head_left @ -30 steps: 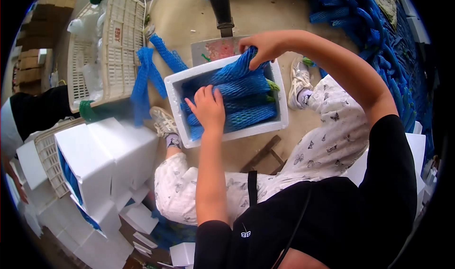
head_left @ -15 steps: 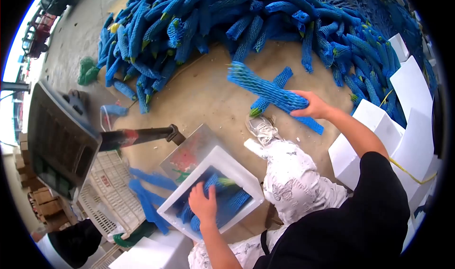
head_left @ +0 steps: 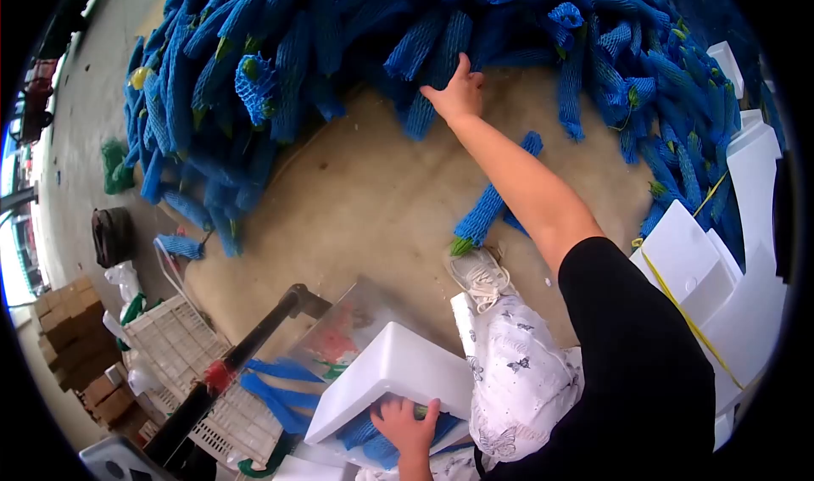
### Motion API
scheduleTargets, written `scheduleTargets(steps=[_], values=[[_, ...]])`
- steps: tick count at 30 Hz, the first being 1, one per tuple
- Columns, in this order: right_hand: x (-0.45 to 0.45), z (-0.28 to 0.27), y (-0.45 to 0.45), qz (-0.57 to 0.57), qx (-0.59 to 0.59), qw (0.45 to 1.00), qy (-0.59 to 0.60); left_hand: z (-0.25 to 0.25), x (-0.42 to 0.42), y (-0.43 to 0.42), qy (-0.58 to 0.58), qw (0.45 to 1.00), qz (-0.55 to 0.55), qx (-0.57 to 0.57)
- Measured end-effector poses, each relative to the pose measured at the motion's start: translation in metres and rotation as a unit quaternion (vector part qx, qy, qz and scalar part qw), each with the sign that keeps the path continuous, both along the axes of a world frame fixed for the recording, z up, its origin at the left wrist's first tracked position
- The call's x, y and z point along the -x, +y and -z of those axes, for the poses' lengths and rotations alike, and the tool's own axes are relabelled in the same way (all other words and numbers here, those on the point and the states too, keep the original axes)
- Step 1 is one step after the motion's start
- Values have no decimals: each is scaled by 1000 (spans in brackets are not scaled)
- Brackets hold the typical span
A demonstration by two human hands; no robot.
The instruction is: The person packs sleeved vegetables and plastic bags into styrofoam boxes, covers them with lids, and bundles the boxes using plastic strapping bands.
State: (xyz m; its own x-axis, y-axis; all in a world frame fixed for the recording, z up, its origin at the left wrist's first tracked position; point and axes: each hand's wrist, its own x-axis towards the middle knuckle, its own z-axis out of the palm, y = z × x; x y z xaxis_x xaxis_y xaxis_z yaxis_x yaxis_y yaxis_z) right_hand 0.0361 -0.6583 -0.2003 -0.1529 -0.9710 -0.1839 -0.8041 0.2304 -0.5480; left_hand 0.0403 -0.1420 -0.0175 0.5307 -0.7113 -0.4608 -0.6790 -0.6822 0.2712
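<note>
My right hand [head_left: 458, 95] is stretched to the near edge of a big pile of long vegetables in blue foam netting. Its thumb and fingers are spread over one blue-netted vegetable [head_left: 420, 118]; no grip shows. My left hand [head_left: 407, 428], fingers apart, is at the mouth of a white foam box [head_left: 407, 358], which is tipped towards me. Blue-netted vegetables [head_left: 359, 432] lie inside, partly hidden by the hand and the box wall. On the floor by my shoe, another netted vegetable [head_left: 485, 214] with a green tip lies partly behind my right forearm.
The netted pile [head_left: 292, 65] curves across the far side. White foam boxes [head_left: 687, 256] with yellow strapping stand at my right. To the left are a dark pole [head_left: 254, 328], a plastic crate [head_left: 174, 337], loose blue netting [head_left: 275, 388] and cardboard boxes [head_left: 76, 320].
My right hand has left the netted vegetable it held and reached forward to the pile. The foam box has tipped towards me, with my left hand still at it. The view has shifted.
</note>
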Motion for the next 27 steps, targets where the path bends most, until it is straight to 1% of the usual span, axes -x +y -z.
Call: scheduleTargets(steps=[1, 3, 5, 6, 7, 9, 10, 12, 13, 14, 15, 17, 19, 20, 21, 23, 24, 25, 26, 27], values=[[-16, -1, -1, 64, -8, 998, 25, -2, 1, -2, -15, 1000, 16, -17], [-19, 12, 8, 97, -16, 990, 101, -3, -1, 12, -31, 998, 34, -35], [-3, 20, 12, 111, -35, 989, 92, 4, -4, 25, 37, 997, 67, -31], [5, 22, 7, 128, -45, 987, 83, -7, -13, 13, 66, 992, 103, -24], [9, 25, 6, 130, -44, 987, 88, -2, -20, 17, 71, 992, 105, -23], [9, 37, 13, 161, -2, 987, 27, 3, -27, 28, 34, 981, 164, -95], [12, 48, 12, 162, -5, 986, 31, 11, -25, 25, 16, 986, 128, -106], [26, 69, 13, 202, 72, 972, -96, 17, -19, 20, -33, 979, 144, -139], [38, 71, 12, 203, 78, 971, -94, 20, -14, 15, -56, 977, 143, -147], [57, 71, 20, 229, 62, 928, -285, 18, -13, 13, -55, 977, 144, -144], [75, 69, 30, 246, 42, 850, -464, 13, -12, 11, -33, 980, 133, -145], [110, 38, 56, 309, -49, 733, -604, -1, -13, 5, -7, 981, 125, -146], [132, -10, 75, 261, -119, 665, -690, -14, -22, -3, 70, 988, 82, -108], [146, -9, 78, 268, -145, 653, -693, -2, -22, 2, 50, 987, 82, -132], [158, -5, 83, 270, -146, 655, -690, 6, -23, 7, 53, 981, 110, -153], [180, 4, 87, 200, -205, 742, -606, 11, -20, 6, 18, 982, 119, -147], [181, -4, 91, 152, -179, 779, -582, 8, -19, 7, 17, 982, 120, -146], [182, -11, 97, 152, -175, 779, -583, 4, -16, 8, -8, 985, 116, -129], [180, -17, 101, 159, -136, 830, -517, 3, -14, 9, -33, 987, 110, -111], [180, -21, 106, 165, -96, 875, -446, 8, -13, 13, -33, 988, 108, -108]])
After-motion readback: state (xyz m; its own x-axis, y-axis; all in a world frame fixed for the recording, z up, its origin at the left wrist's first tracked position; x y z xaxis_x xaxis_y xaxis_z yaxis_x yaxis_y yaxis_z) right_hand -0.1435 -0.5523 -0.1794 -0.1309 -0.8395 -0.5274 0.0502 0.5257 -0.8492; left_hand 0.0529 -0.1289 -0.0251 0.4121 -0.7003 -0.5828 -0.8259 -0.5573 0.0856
